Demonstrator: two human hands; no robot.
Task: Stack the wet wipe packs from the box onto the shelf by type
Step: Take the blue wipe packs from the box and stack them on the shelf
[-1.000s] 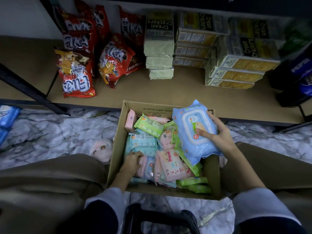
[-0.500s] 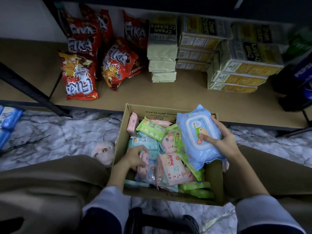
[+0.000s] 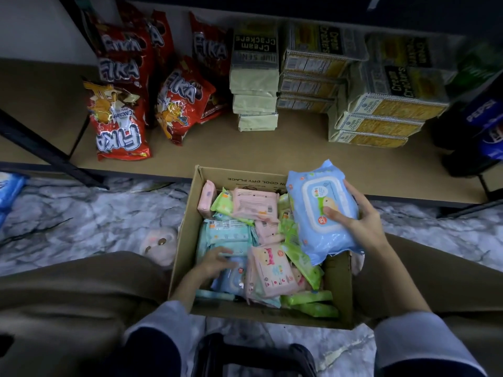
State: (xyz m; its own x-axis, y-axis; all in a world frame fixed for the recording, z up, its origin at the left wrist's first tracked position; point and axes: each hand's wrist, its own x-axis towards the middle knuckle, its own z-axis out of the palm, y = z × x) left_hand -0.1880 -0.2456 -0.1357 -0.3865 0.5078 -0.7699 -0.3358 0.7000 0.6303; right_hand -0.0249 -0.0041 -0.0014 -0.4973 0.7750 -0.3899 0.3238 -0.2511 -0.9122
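Observation:
An open cardboard box (image 3: 183, 248) stands on the marble floor between my knees, holding several small wet wipe packs in pink (image 3: 272, 270), green (image 3: 310, 302) and teal (image 3: 226, 235). My right hand (image 3: 360, 221) grips a large blue wet wipe pack (image 3: 313, 213) with a white lid, held over the box's right side. My left hand (image 3: 215, 263) is inside the box, fingers spread flat over a small light-blue pack (image 3: 231, 280). The tan shelf board (image 3: 272, 153) lies just beyond the box.
On the shelf are red Fika snack bags (image 3: 119, 131), pale green cracker packs (image 3: 255, 85), yellow cream cracker stacks (image 3: 375, 123) and Pepsi bottles (image 3: 487, 126). A dark diagonal brace (image 3: 40, 142) crosses at left. Another blue pack (image 3: 11, 186) lies on the floor.
My left hand has slid rightwards and deeper among the packs, onto the small light-blue one. My right hand still holds the large blue pack in about the same place.

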